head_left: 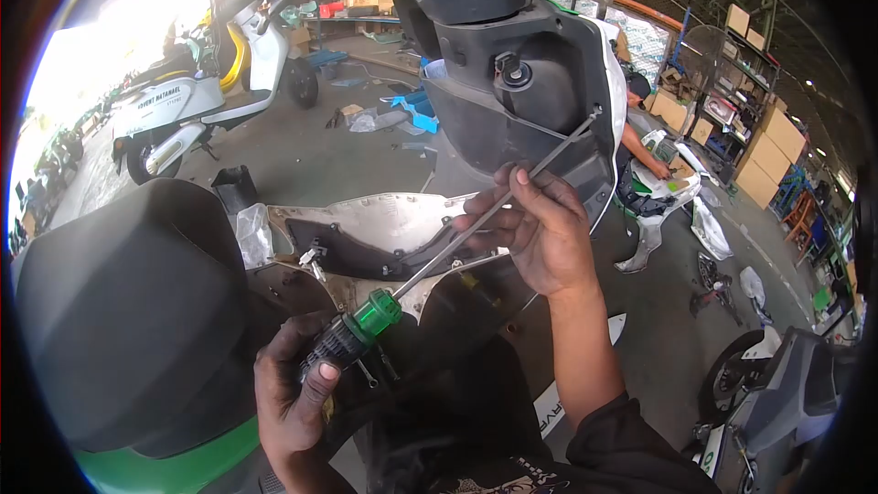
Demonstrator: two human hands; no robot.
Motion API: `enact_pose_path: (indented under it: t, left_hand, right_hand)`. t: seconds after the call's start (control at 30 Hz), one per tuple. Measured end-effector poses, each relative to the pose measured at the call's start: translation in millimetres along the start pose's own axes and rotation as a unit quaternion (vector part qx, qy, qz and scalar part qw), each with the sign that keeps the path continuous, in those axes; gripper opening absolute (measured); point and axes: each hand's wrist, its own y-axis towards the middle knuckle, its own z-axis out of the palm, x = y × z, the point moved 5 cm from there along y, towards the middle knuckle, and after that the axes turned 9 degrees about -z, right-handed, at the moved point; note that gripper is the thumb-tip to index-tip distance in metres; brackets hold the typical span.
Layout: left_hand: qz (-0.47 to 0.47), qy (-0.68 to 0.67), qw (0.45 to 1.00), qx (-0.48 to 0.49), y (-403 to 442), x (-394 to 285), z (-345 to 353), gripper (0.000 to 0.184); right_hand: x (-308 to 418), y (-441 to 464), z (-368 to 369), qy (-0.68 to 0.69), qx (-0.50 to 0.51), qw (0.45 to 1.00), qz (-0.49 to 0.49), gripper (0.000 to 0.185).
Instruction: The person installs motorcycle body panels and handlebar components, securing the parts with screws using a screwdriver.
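DRIVER, long, 1 pc., 2-hand hold

L hand clamped round hdl.; R hand closed on shaft, approx. midway. Tip beyond R grip, at panel edge; seating: can't tell. We'd best align shaft w/ tip's seat, guide lightly R, press & turn evenly L.

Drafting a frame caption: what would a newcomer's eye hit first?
The long screwdriver slanting across the centre, left hand on its green-and-black handle, right hand on its shaft. Beyond it stands a dark scooter panel; at upper left, a white scooter.
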Motion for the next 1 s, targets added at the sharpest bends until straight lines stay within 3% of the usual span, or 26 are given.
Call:
enact_pose_path:
  t: [0.17, 0.27, 0.37, 0.53, 0.7, 0.77, 0.83, 0.87, 0.9, 0.97, 1.0]
  left_hand:
    - [0.009, -0.020, 1.000, 0.012, 6, 4, -1, 0.054]
    - [0.032, -0.041, 0.998, -0.028, 18, -4, 7, 0.051]
    - [0.007, -0.016, 1.000, 0.015, 25, -3, 4, 0.052]
    - [0.003, -0.024, 1.000, 0.004, 29, -8, 6, 0.053]
    - [0.055, -0.096, 0.993, -0.034, 34, -37, 5, 0.054]
    - [0.030, -0.064, 0.997, -0.040, 34, -54, 2, 0.052]
    - [0.123, 0.123, 0.982, -0.079, 33, -74, -1, 0.053]
    - [0.180, 0.192, 0.964, -0.048, 33, -85, -3, 0.041]
    - [0.195, 0.201, 0.959, -0.047, 35, -93, -3, 0.041]
    - [0.337, 0.342, 0.876, -0.057, 24, -112, 6, 0.027]
    - [0.326, 0.379, 0.865, -0.033, 20, -116, 8, 0.031]
  right_hand:
    - [1, 5, 1, -0.006, 0.005, 1.000, -0.006, 0.025]
    - [1, 11, -5, -0.007, 0.000, 1.000, -0.022, 0.026]
    - [3, 12, -8, -0.003, -0.007, 0.999, -0.032, 0.027]
    - [3, 16, -8, 0.003, -0.013, 0.999, -0.044, 0.027]
    - [3, 18, -2, 0.041, -0.035, 0.996, -0.071, 0.027]
    - [3, 19, 3, 0.062, -0.045, 0.993, -0.090, 0.026]
    - [3, 18, 7, 0.109, -0.074, 0.984, -0.121, 0.026]
    - [-2, 16, 10, 0.132, -0.104, 0.978, -0.124, 0.024]
    - [-7, 16, 12, 0.170, -0.134, 0.970, -0.110, 0.022]
    - [-12, 14, 21, 0.203, -0.148, 0.959, -0.132, 0.018]
    - [-12, 13, 23, 0.227, -0.143, 0.953, -0.144, 0.013]
